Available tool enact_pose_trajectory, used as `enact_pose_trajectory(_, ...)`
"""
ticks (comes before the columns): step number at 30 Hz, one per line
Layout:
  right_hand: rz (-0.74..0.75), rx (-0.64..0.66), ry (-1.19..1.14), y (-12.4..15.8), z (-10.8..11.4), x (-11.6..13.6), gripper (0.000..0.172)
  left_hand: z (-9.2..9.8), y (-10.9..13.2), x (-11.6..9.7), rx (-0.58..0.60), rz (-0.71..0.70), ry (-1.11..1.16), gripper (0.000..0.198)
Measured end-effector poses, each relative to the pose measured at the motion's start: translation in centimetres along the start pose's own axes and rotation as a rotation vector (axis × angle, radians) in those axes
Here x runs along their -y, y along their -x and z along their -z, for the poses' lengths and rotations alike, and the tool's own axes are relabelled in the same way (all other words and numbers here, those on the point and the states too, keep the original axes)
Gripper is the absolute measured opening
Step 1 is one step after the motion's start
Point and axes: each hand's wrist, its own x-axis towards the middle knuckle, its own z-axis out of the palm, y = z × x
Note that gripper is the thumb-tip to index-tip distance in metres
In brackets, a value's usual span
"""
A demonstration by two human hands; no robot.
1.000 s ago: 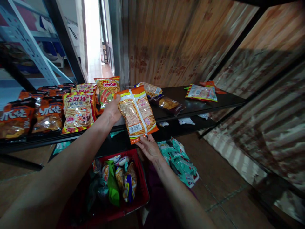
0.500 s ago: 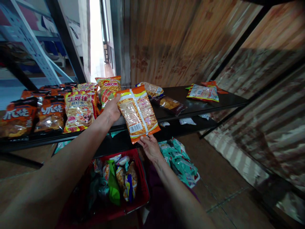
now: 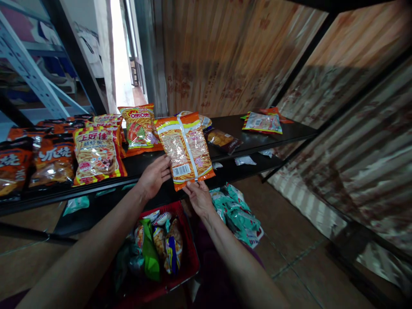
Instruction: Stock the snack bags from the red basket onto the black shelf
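The head view shows an orange snack bag [image 3: 177, 143] in the middle of the frame, in front of the black shelf [image 3: 294, 134]. Its back faces us, with a white stripe down it, and its top tips a little to the left. The right hand [image 3: 198, 198] pinches its bottom edge. The left hand [image 3: 156, 176] is loosely spread, its fingers a bit bent by the bag's left side; I cannot tell if they touch it. At the bottom middle, a red basket [image 3: 191, 253] holds a green packet [image 3: 149, 253] and other snacks. Teal packets [image 3: 240, 216] lie in a pile right of it.
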Motion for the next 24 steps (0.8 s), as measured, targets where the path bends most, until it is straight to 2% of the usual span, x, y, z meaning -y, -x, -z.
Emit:
enact_pose_trajectory(4, -0.014, 0.013, 0.009, 0.0, 0.0, -0.1, 0.032, -0.7, -0.2, 0.4, -0.044, -0.022, -0.035, 0.026)
enact_pose_trajectory(8, -0.063, 0.138, 0.038, 0.2, 0.2, 0.7, 0.027, -1.1, -0.3, 0.6, -0.155, -0.063, -0.014, 0.015)
enact_pose_trajectory(11, -0.058, 0.193, 0.022, 0.0, 1.0, 1.6, 0.026, -0.7, -0.1, 0.5, -0.194, -0.050, 0.019, 0.013)
enact_pose_trajectory(14, -0.006, 0.209, -0.009, -0.4, 1.7, 2.5, 0.030, 0.0, 0.2, 0.4, -0.177, -0.011, 0.009, 0.012)
enact_pose_trajectory(19, -0.004, 0.286, -0.013, -1.0, 2.0, 4.2, 0.059, 1.4, 0.9, 0.6, -0.104, 0.037, -0.053, 0.015)
enact_pose_trajectory(24, -0.068, 0.237, 0.061, -1.4, 2.2, 5.1, 0.061, 2.3, 1.7, 0.9, -0.040, 0.072, -0.084, 0.021)
